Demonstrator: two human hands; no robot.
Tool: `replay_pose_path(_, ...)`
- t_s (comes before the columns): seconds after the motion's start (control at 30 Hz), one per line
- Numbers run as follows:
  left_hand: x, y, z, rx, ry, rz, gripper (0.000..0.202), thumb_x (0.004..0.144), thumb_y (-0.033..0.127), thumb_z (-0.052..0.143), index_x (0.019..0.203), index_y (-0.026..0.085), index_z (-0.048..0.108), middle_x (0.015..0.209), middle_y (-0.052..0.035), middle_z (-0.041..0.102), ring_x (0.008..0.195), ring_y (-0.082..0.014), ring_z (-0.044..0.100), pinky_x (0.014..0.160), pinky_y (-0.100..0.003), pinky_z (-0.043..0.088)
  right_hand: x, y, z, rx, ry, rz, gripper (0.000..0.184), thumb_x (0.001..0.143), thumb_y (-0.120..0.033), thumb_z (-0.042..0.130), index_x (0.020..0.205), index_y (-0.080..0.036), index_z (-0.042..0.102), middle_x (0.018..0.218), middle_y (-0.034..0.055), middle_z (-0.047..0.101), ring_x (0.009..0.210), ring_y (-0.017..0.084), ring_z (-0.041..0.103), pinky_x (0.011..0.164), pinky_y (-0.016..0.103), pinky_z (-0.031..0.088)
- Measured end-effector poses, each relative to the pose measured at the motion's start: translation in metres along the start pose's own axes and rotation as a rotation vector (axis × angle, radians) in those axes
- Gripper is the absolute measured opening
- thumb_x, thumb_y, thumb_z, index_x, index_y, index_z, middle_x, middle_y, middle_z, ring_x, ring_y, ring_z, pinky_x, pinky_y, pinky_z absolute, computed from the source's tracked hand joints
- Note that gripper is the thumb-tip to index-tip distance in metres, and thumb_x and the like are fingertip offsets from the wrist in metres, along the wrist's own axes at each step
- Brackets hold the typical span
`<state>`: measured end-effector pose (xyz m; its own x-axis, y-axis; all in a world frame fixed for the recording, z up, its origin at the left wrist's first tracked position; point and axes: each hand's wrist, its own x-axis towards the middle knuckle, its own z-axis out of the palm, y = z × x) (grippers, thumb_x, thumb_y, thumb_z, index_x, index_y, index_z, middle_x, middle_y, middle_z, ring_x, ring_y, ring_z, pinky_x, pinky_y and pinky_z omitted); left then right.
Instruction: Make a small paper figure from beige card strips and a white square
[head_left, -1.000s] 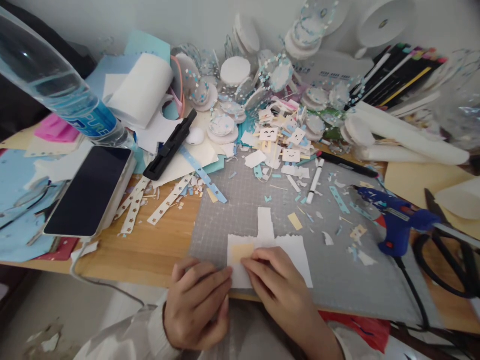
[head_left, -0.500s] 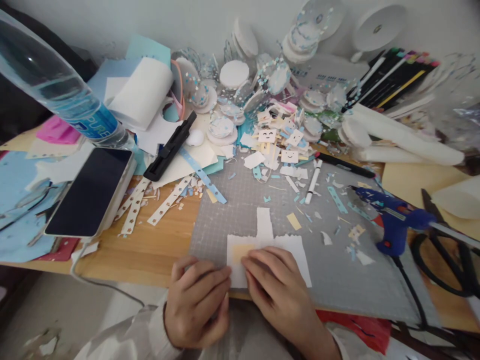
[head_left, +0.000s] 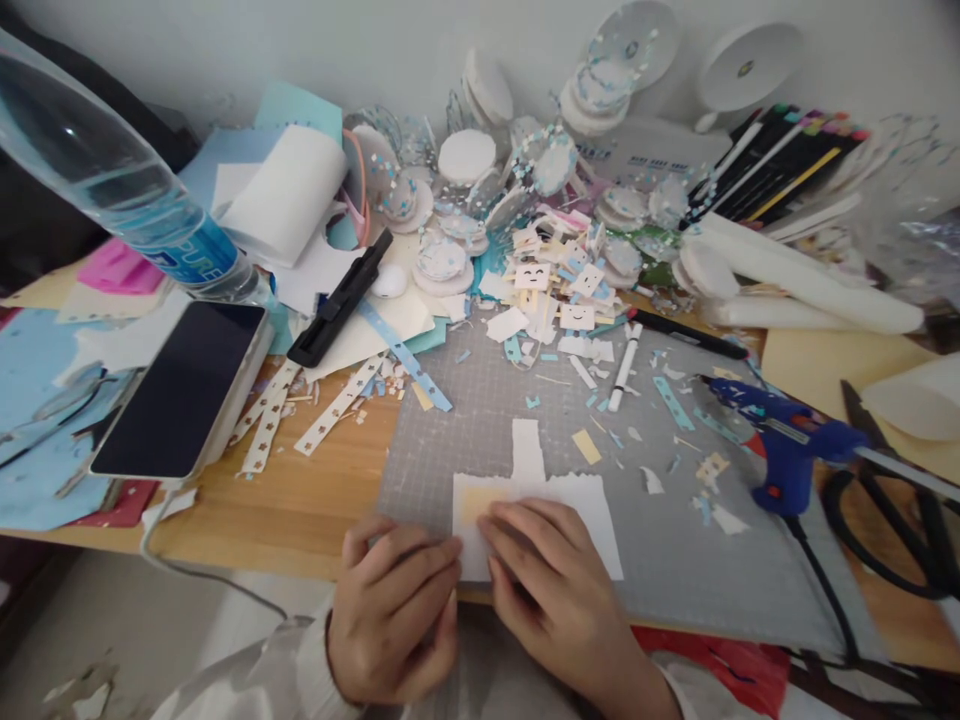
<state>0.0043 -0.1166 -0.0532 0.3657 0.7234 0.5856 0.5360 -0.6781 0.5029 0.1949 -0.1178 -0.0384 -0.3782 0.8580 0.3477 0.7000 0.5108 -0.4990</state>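
Note:
A white paper with a ragged top edge lies at the front edge of the grey cutting mat. A narrow white strip sticks up from its top, and a pale yellow rectangle shows on its left part. My right hand rests over the paper, fingers bent and together, their tips beside the yellow rectangle. Curled at the paper's lower left edge is my left hand, thumb tucked under. Whatever either hand has between its fingers is hidden.
To the right lie a blue glue gun and black-handled scissors. Small paper faces are heaped behind the mat among scraps. A phone and a water bottle occupy the left.
My right fingertips have shifted slightly left over the paper. The left hand has hardly moved, and the view has tilted a little.

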Motion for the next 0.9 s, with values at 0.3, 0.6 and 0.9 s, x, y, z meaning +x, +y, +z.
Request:
replay_pose_path(0.3, -0.002, 0.0, 0.002, 0.05, 0.003, 0.031, 0.022, 0.077, 0.013, 0.052, 0.09, 0.017, 0.069, 0.089, -0.0032, 0.075, 0.079, -0.0208, 0.06, 0.078, -0.04, 0.036, 0.0, 0.0, 0.0, 0.023, 0.001, 0.01, 0.028, 0.084, -0.012, 0.052, 0.11, -0.016, 0.063, 0.104, 0.0092, 0.066, 0.098, 0.022, 0.058, 0.084, 0.04, 0.053)
replay_pose_path(0.6, 0.0, 0.002, 0.003, 0.127, -0.048, 0.02, 0.031, 0.079, 0.018, 0.053, 0.106, 0.018, 0.068, 0.1, -0.0032, 0.074, 0.088, -0.0208, 0.061, 0.085, -0.039, 0.036, 0.0, 0.0, -0.001, 0.045, 0.004, 0.018, 0.03, 0.085, -0.01, 0.051, 0.112, -0.017, 0.063, 0.105, 0.0085, 0.066, 0.098, 0.021, 0.057, 0.084, 0.04, 0.053)
replay_pose_path(0.9, 0.015, 0.006, 0.0, 0.163, -0.091, 0.029, 0.029, 0.08, 0.016, 0.054, 0.106, 0.015, 0.067, 0.098, -0.0025, 0.075, 0.087, -0.0208, 0.061, 0.083, -0.039, 0.035, 0.0, 0.0, 0.0, 0.068, 0.005, 0.026, 0.031, 0.085, -0.009, 0.052, 0.112, -0.017, 0.063, 0.102, 0.0078, 0.066, 0.099, 0.021, 0.056, 0.086, 0.04, 0.053)
